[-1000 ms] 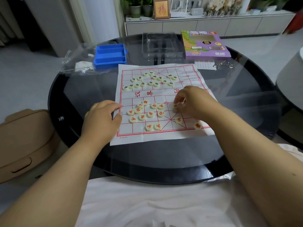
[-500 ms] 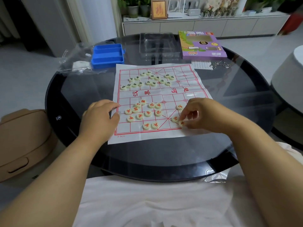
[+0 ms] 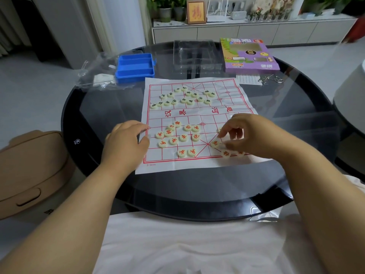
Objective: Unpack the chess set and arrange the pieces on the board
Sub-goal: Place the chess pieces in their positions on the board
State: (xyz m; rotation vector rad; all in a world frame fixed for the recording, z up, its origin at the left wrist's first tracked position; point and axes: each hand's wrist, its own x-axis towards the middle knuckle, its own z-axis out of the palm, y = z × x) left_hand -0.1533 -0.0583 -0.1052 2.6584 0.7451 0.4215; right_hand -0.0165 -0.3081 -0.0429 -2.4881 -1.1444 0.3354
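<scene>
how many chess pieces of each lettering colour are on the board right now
Cream round pieces with dark lettering: 16
Cream round pieces with red lettering: 16, two of them partly hidden by the right hand
Total: 32

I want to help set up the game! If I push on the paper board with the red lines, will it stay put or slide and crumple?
Probably floppy: the board is a thin sheet with fold creases. It would likely slide on the glossy table, which may be why the left hand rests on its edge. A shove could scatter the red pieces.
</scene>
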